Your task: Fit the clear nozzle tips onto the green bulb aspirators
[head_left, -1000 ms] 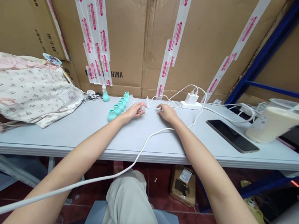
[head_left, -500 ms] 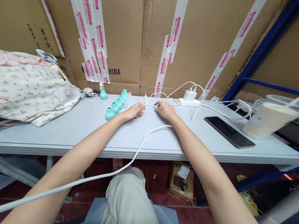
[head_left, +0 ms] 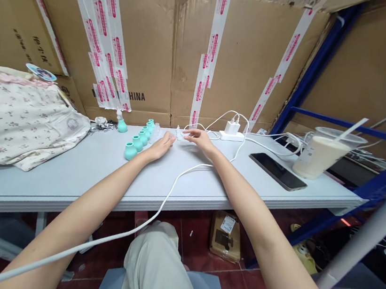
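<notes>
My left hand (head_left: pixel 163 146) is closed, its fingers curled together over the table; what they hold, if anything, is too small to make out. My right hand (head_left: pixel 200 141) is just across from it, thumb and fingers apart. Close to the right fingertips is a small whitish pointed piece (head_left: pixel 178 132), standing on the table. A row of several teal squeeze bulbs (head_left: pixel 137 144), mouths up, runs beside my left hand. Clear plastic pieces (head_left: pixel 156 131) stand between that row and the hand. Farther left, another teal bulb (head_left: pixel 122 126) carries a clear tip on top.
A white cable (head_left: pixel 173 187) crosses the table under my right forearm and over my left. Behind stands a charger on a power strip (head_left: pixel 231 136). A phone (head_left: pixel 277 171) and a tilted-looking drink cup (head_left: pixel 321 156) are right. A floral cloth bag (head_left: pixel 22 117) lies left.
The whole view has shifted, so the table's contents sit farther left. My right hand has come closer to my left hand and the small whitish piece. My left hand stays curled.
</notes>
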### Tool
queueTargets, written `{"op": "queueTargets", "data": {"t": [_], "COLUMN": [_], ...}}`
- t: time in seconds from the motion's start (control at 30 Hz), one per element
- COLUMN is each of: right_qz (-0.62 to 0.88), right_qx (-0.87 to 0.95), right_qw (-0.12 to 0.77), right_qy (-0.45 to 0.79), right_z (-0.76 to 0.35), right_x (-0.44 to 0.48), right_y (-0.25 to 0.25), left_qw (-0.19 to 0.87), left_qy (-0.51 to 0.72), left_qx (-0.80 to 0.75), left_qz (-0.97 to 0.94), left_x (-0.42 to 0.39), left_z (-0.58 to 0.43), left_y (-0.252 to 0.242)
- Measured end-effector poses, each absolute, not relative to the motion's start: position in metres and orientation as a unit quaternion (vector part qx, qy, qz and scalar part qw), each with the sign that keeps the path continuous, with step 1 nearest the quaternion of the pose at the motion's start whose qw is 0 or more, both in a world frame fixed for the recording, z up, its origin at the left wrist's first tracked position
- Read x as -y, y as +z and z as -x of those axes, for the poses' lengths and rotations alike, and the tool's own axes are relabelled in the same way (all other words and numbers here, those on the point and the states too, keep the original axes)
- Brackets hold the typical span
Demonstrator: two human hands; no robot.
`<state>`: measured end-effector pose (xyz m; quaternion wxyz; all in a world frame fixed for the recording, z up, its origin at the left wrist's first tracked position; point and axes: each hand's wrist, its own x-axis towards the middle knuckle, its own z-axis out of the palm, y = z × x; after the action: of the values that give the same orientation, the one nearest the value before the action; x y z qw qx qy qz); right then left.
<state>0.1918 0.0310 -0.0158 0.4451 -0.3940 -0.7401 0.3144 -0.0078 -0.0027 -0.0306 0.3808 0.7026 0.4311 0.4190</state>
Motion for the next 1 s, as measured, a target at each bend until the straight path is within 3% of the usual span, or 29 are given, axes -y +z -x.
{"op": "queueTargets", "data": {"t": [0.1, 0.27, 0.63, 1.0], "right_qz": [0.295, 0.291, 0.305, 0.332], "right_qx": [0.708, 0.681, 0.652, 0.655], "right_qw": [0.503, 0.519, 0.539, 0.541], "right_qy": [0.397, 0.427, 0.437, 0.409], "right_z": [-0.185, -0.177, -0.173, -0.172], "right_x": [-0.025, -0.014, -0.008, -0.008], "right_y": [-0.012, -0.007, 0.0, -0.005], "left_qw": [0.249, 0.118, 0.229, 0.046], "left_qy": [0.399, 0.329, 0.414, 0.409], "left_qx": [-0.457, -0.479, -0.387, -0.401], "left_qz": [-0.755, -0.805, -0.791, -0.818], "left_x": [0.006, 0.012, 0.012, 0.012], "left_z": [0.009, 0.004, -0.002, 0.002], "left_y": [-0.028, -0.023, -0.018, -0.017]}}
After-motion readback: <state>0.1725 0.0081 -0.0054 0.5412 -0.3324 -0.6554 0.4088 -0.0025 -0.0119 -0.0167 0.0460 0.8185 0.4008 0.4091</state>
